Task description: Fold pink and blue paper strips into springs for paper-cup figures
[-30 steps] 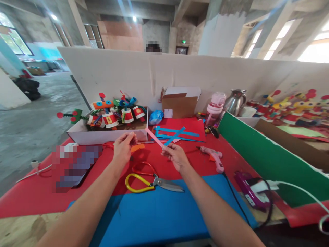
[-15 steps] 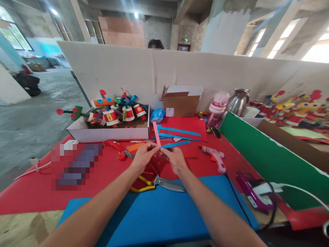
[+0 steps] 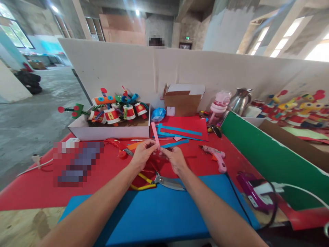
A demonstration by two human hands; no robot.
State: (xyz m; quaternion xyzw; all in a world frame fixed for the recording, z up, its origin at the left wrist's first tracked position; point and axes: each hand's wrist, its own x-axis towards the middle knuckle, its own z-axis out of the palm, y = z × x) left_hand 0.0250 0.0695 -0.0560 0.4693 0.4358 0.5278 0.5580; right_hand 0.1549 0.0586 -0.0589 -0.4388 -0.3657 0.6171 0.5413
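Between both hands is a narrow pink paper strip (image 3: 155, 132), its free end pointing up and away from me. My left hand (image 3: 144, 154) pinches its lower end with thumb and forefinger. From the other side, my right hand (image 3: 175, 158) grips the same end, fingertips almost touching those of the left. The fingers hide any fold there. Just below the hands lie scissors with yellow handles (image 3: 144, 187) and wide metal blades. Blue paper strips (image 3: 177, 143) rest on the red surface beyond.
A white box (image 3: 110, 133) of paper-cup figures stands back left. To the right are a pink glue gun (image 3: 215, 156), a green-sided box (image 3: 259, 161) and a purple device (image 3: 253, 192) with cables. Blue board (image 3: 154, 216) covers the near edge; a pink bottle (image 3: 219, 103) stands behind.
The strip's free end leans slightly more to the left and shows a little shorter above the fingers. Both hands keep their pinch in nearly the same place.
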